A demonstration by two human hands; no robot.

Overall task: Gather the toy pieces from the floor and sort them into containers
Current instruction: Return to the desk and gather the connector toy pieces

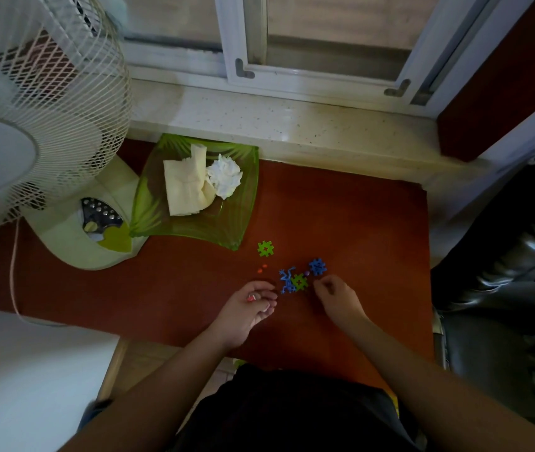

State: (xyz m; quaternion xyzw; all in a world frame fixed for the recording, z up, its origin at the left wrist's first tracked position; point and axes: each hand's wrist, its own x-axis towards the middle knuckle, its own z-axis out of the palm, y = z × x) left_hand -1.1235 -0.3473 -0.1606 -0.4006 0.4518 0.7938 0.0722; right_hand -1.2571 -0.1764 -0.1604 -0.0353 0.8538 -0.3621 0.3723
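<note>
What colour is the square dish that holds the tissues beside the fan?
The dish is translucent green with a leaf pattern, seen in the head view.

A red-brown floor (pixel 341 216) ran to a speckled stone sill (pixel 292 122) under a white-framed sliding window (pixel 324 44); far left stood a white fan (pixel 41 102), right perhaps a black leather seat (pixel 504 288).

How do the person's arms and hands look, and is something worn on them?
Both arms are bare up to the picture's lower edge: no sleeves, watch, bracelets or rings show. The left hand and right hand wear no gloves. The left hand's fingernails look pale or light-painted. The dark garment covers the body.
</note>
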